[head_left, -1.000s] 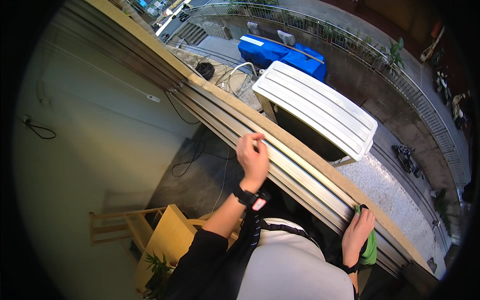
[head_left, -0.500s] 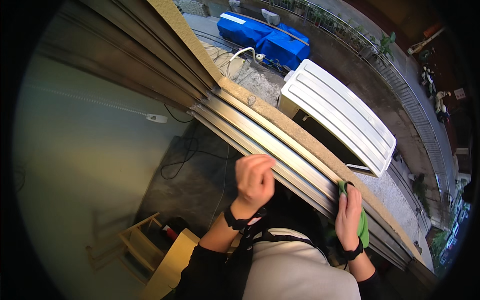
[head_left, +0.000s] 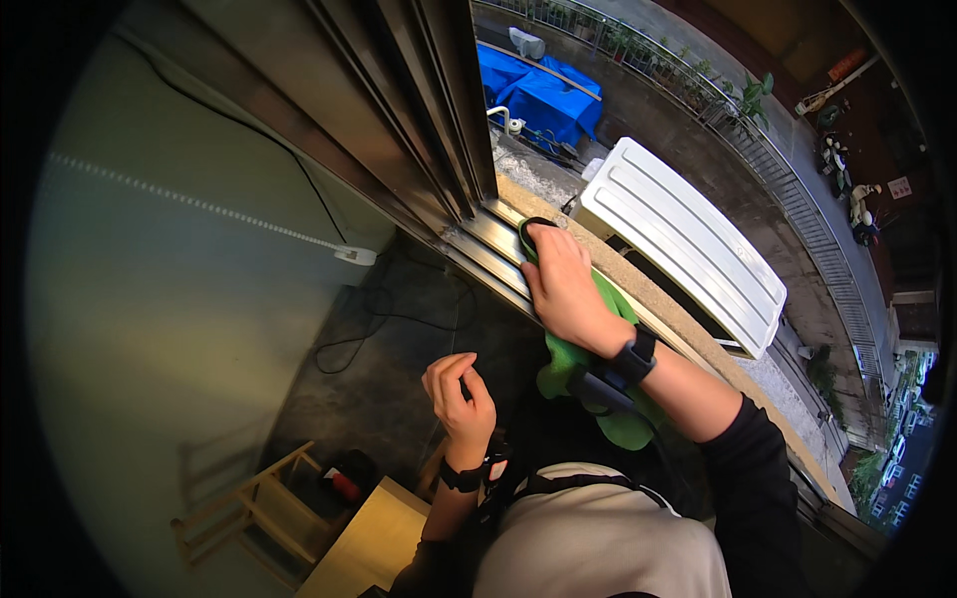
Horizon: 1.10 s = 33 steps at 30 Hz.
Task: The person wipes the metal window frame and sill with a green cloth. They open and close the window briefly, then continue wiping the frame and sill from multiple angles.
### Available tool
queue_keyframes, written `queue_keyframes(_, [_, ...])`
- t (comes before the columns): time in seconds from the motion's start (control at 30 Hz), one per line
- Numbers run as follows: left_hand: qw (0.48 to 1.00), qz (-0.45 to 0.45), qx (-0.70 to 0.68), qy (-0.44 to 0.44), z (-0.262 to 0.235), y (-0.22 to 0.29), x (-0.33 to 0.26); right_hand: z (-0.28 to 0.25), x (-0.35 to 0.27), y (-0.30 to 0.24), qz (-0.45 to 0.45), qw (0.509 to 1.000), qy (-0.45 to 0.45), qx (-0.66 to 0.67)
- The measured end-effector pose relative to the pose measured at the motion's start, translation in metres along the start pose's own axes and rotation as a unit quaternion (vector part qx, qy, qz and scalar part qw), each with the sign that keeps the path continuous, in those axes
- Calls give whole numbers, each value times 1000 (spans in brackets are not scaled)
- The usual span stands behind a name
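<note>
**Green cloth (head_left: 564, 355), under the right hand (head_left: 570, 289) at the upper-left end of the window track (head_left: 490, 235)**

Landmark for all entries: the window track, a run of metal rails slanting from upper left to lower right.

Item 1, the cloth. We find its black-edged end on the track, near the upright metal frame (head_left: 429, 110). The rest passes beneath the wrist, and a loose part hangs on the room side of the track. Its long axis runs roughly with the rails, though the hanging part strays from them.

Item 2, the right hand. We list it as the nearer: its fingers are bent down over the cloth's end, gripping it against the track, with the bulk of the cloth behind them, toward the wrist.

Item 3, the left hand (head_left: 463, 404). Room side, apart from the track; fingers loosely half-curled, and we see nothing in them.

Surroundings. Along the track's outer side we record a stone sill (head_left: 653, 289) and, beyond it, a white ribbed casing (head_left: 688, 239); on the room side, a wooden chair (head_left: 261, 503), well apart.
</note>
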<state>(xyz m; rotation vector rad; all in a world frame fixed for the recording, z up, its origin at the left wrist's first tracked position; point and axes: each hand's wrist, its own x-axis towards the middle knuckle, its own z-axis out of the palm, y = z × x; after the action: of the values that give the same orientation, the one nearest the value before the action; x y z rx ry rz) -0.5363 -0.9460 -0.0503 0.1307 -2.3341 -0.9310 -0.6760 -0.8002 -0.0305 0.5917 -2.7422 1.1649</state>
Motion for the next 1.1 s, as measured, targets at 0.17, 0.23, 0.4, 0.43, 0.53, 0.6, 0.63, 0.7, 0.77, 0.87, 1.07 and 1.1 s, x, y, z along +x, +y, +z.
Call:
queue_keyframes(0.17, [1000, -4, 15, 13, -9, -15, -2, 26, 36, -7, -26, 999, 23, -19])
queue_keyframes(0.23, [1000, -9, 20, 12, -11, -19, -3, 32, 45, -8, -11, 1000, 18, -9])
queue_keyframes(0.4, [1000, -18, 20, 1, -8, -18, -7, 37, 49, -7, 1, 1000, 25, 10])
queue_keyframes(0.43, [1000, -15, 19, -3, -6, -16, -7, 37, 49, -5, -15, 999, 35, 9])
queue_keyframes(0.53, [1000, -8, 11, -19, -1, -8, -9, 36, 46, -3, -30, 999, 43, -5])
queue_keyframes(0.6, [1000, -9, 4, -30, 2, -2, -9, 30, 41, 1, -37, 998, 37, -33])
queue_keyframes(0.63, [1000, 2, -2, -28, 4, 1, -9, 25, 35, 2, -33, 998, 38, -43])
queue_keyframes(0.7, [999, 18, -7, -35, 7, 6, -7, 8, 15, 5, -28, 997, 41, -64])
queue_keyframes(0.77, [999, 29, -11, -36, 12, 13, -3, -16, -5, 10, 12, 999, 3, -52])
queue_keyframes(0.87, [998, 54, -19, -36, 19, 30, 1, -59, -38, 10, 94, 995, -36, -14])
queue_keyframes(1.07, [994, 95, -38, -26, 8, 89, 2, -173, -126, -30, 190, 813, -66, 547])
queue_keyframes(1.1, [993, 108, -45, -31, 3, 101, 1, -192, -140, -38, 192, 784, -72, 586])
